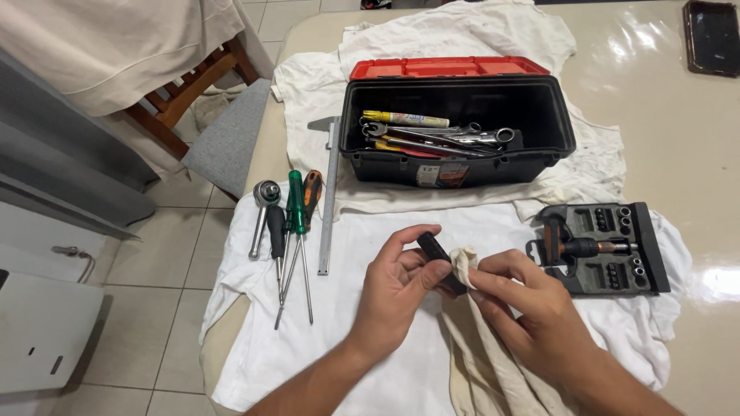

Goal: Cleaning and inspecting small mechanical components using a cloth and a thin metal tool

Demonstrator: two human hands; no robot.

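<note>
My left hand [397, 289] pinches a small black oblong part [438, 255] between thumb and fingers. Against that part my right hand [532, 300] presses a bunched cream rag [465, 262], whose tail hangs down toward me between my forearms. Both hands hover over a white cloth [362, 339] spread on the table.
An open black toolbox [456, 166] with a red lid holds wrenches and a yellow marker. Left of my hands lie a ratchet [262, 208], screwdrivers [295, 231] and a metal ruler [330, 200]. A dark bit-set tray [601, 248] sits on the right. A chair [202, 108] stands beyond the table's left edge.
</note>
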